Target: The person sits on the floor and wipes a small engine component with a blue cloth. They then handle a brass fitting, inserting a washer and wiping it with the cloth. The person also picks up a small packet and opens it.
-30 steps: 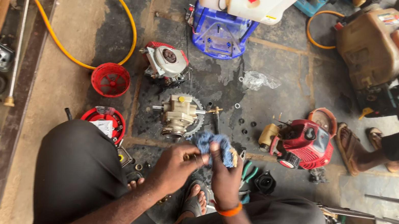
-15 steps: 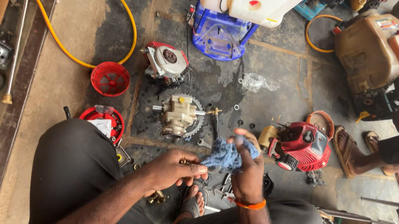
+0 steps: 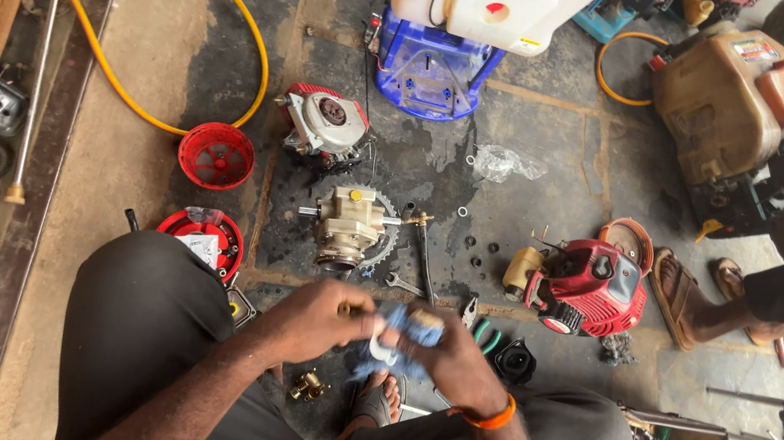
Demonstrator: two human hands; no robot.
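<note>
The blue cloth [image 3: 405,338] sits between both hands, bunched around a small pale part whose kind we cannot make out. We hold it low in the view, over the sandalled foot [image 3: 376,402], at 6 o'clock from the cream-coloured engine block [image 3: 348,227].

The left hand [image 3: 313,321] is clenched on the cloth's left end, at 9 o'clock from it. The right hand [image 3: 454,359], with an orange wristband, grasps the cloth from 3 o'clock, fingers wrapped over the folds. Both hands touch the cloth and each other.

We judge the step in hand to be wiping a small part clean. The next move calls for a turn of the part inside the cloth with a firm pinch, so that it does not drop among the loose pieces below.

Around the cloth:
- A brass fitting [image 3: 308,385] lies on the floor at 7 o'clock.
- Pliers with green handles [image 3: 483,331] lie at 2 o'clock, beside a black cap [image 3: 515,360].
- A wrench [image 3: 404,283] lies at 12 o'clock, near the block.
- A red engine unit [image 3: 591,282] stands at 2 o'clock, further out.
- Two red round covers [image 3: 216,155] lie at 10 o'clock.
- A yellow hose [image 3: 162,49] curves at 11 o'clock.

Another person's foot [image 3: 679,298] rests at 3 o'clock, well apart.
</note>
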